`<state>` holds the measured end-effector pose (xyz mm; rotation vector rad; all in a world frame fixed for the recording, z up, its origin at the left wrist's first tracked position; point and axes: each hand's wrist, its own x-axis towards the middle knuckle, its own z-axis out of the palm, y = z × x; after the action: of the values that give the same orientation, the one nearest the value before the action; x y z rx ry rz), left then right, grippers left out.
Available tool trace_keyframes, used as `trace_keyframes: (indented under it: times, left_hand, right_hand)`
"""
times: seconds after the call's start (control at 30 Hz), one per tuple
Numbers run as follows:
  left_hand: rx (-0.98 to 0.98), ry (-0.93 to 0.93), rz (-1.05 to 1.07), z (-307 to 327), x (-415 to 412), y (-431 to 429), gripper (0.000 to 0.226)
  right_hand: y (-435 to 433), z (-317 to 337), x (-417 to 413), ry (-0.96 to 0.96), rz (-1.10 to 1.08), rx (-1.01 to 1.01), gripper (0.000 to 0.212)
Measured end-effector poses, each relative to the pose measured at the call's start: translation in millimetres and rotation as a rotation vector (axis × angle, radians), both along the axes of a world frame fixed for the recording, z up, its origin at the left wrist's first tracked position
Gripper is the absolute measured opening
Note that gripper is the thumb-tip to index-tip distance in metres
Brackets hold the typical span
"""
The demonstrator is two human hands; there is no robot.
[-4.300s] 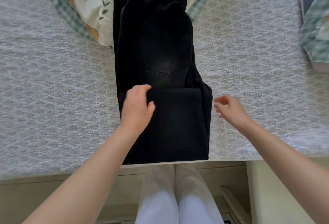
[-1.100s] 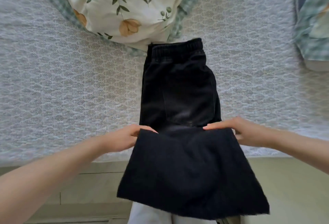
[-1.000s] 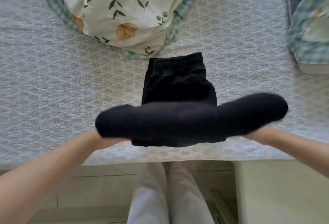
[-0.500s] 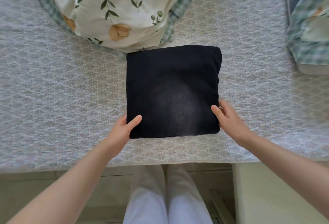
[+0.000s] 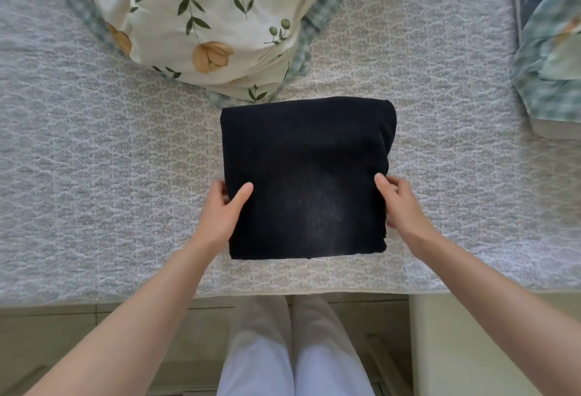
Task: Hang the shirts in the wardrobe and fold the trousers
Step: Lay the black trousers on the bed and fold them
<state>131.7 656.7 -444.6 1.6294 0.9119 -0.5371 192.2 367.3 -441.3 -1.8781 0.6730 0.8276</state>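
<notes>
Black trousers [image 5: 306, 175], folded into a thick square packet, lie flat on the bed [image 5: 94, 175], near its near edge and about in the middle of the view. The bed has a pale quilted cover with a small grey pattern.

The left hand [image 5: 224, 210] grips the left edge of the packet: the thumb lies on top of the cloth and the fingers go under the edge. The right hand [image 5: 399, 203] grips the right edge in the same way, with the thumb on top and the curled fingers at the side.

Just beyond the far edge of the trousers lies a cream floral bedding [image 5: 204, 18] with a green checked border, touching or almost touching them. A green checked cloth [image 5: 553, 59] lies at the far right, well apart. Below the bed edge the person's legs [image 5: 295, 348] in white cloth are visible.
</notes>
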Motion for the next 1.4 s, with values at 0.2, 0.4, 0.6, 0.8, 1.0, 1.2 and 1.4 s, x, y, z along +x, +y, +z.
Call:
trace_keyframes:
  times: [0.2, 0.4, 0.6, 0.8, 1.0, 1.2, 1.4]
  left_hand:
    - [0.101, 0.033, 0.081, -10, 30, -14, 0.052]
    - [0.011, 0.153, 0.204, -9, 36, -21, 0.047]
    - [-0.058, 0.137, 0.265, -5, 29, -23, 0.051]
    - [-0.076, 0.04, 0.215, 26, 7, -21, 0.044]
    - [-0.049, -0.027, 0.385, 91, -43, -21, 0.037]
    - [0.058, -0.129, 0.616, 164, -105, -9, 0.031]
    - [0.14, -0.167, 0.819, 218, -176, 16, 0.026]
  right_hand:
    - [33, -11, 4, -0.022, -0.007, -0.263, 0.077]
    - [31, -12, 8, -0.056, -0.078, -0.192, 0.066]
    - [27, -1, 5, -0.131, -0.111, -0.089, 0.043]
    - [25, 31, -7, -0.199, -0.042, -0.048, 0.047]
    - [38, 96, -28, -0.313, 0.083, -0.073, 0.035]
    - [73, 167, -59, -0.408, 0.234, -0.051, 0.035]
    - [125, 222, -99, -0.413, 0.388, 0.002, 0.031]
